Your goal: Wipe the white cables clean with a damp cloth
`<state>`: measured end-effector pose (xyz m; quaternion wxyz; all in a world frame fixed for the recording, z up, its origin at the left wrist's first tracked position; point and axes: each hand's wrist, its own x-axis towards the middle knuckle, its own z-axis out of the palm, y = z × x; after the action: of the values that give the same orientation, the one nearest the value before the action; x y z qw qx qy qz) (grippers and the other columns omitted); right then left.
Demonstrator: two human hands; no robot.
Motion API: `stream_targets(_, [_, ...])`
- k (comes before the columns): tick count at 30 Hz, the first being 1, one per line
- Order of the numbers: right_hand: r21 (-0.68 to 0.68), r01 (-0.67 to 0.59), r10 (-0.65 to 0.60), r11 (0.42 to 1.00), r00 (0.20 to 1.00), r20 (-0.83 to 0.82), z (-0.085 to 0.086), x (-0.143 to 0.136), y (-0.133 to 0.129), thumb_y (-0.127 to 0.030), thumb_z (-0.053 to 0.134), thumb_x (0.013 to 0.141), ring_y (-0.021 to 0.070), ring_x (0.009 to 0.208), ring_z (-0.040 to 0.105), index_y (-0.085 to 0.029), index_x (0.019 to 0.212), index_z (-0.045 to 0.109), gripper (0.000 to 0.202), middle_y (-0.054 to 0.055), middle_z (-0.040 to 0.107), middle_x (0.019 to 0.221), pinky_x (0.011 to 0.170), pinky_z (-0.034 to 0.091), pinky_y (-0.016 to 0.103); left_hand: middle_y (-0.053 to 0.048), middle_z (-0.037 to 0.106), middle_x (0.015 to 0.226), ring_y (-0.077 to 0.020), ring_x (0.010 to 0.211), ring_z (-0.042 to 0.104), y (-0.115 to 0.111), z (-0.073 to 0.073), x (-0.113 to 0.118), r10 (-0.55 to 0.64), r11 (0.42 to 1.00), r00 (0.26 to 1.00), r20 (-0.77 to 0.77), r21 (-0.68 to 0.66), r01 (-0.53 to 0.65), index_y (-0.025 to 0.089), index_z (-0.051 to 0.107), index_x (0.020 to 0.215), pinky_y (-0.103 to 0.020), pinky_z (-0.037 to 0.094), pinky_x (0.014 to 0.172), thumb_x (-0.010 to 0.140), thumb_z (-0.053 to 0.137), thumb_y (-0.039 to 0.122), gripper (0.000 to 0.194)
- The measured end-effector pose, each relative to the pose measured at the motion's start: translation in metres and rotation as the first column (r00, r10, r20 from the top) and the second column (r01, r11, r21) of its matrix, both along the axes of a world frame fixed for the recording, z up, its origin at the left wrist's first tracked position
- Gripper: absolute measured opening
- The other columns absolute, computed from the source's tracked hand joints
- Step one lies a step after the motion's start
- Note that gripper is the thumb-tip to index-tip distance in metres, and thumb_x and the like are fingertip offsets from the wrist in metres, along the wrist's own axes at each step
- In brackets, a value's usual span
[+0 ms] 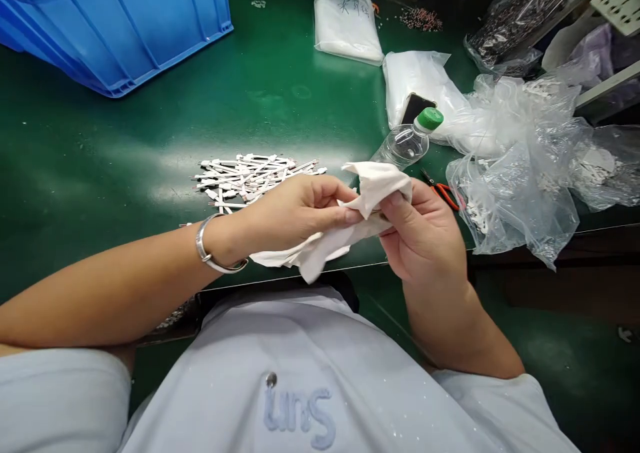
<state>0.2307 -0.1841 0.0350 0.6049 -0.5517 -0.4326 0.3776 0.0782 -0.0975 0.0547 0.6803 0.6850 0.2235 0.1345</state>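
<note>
Near the table's front edge, both hands are closed on a crumpled white cloth (320, 250), thin and soft-looking. My left hand (310, 210) pinches it between thumb and fingers from the left. On the other side, my right hand (425, 230) grips its upper folds, thumb on top. Whether something small lies inside the folds is hidden. A loose end of the cloth hangs down below the hands. Just beyond my left hand lies a pile of short white wires (250, 176) with white connectors and bare reddish ends.
A clear bottle (403, 145) with a green cap lies behind my right hand. Orange-handled pliers (445, 193) and clear plastic bags (520, 193) are to the right. Beyond are white packets (347, 30) and a phone (417, 106). A blue crate (135, 33) stands at back left.
</note>
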Motion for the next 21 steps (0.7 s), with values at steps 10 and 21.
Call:
stream_targets(10, [-0.238,-0.428,0.325,0.872,0.869,-0.373,-0.023,0.014,-0.008,-0.046,0.081,0.064,0.0164,0.081,0.065,-0.023,0.103,0.069,0.047,0.001,0.070,0.092,0.069,0.051,0.026,0.004,0.046,0.062,-0.0062,0.054,0.040,-0.001,-0.017,-0.009,0.158,0.961,0.979,0.132,0.208,-0.183,0.015,0.053,0.075,-0.018,0.034,0.050,0.090,0.052,0.033,0.023])
stream_targets(21, [0.011,-0.202,0.186,0.979,0.920,0.344,-0.019,0.008,-0.020,-0.034,0.079,0.069,0.0288,0.124,0.049,-0.023,0.070,0.071,0.013,0.003,0.056,0.132,0.103,0.041,0.041,0.006,0.045,0.056,-0.0059,0.048,0.038,-0.008,-0.033,-0.008,0.322,0.930,0.945,0.054,0.168,-0.326,0.016,0.051,0.077,-0.017,0.029,0.044,0.083,0.059,0.036,0.023])
